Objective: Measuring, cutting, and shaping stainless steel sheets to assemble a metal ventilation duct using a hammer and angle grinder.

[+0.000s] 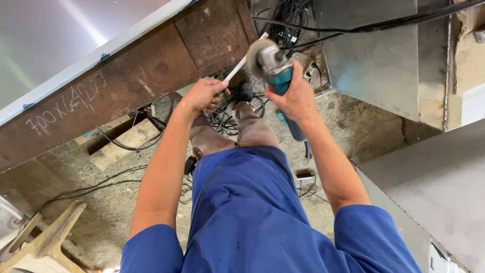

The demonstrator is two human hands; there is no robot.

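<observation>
Probably heavy and stiff, the angle grinder point(277, 71): teal body, grey disc on top, black cable below. Best taken around the body, well away from the disc. Right hand point(295, 98) closed around that body, above the concrete floor point(353, 126). Left hand point(202, 95), left of the grinder, pinching a thin white strip point(241, 64), light and rigid-looking. Beyond, rusty steel beam point(126, 81).

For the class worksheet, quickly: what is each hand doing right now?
Left hand: closed on a thin white strip.
Right hand: closed around a teal angle grinder.
</observation>
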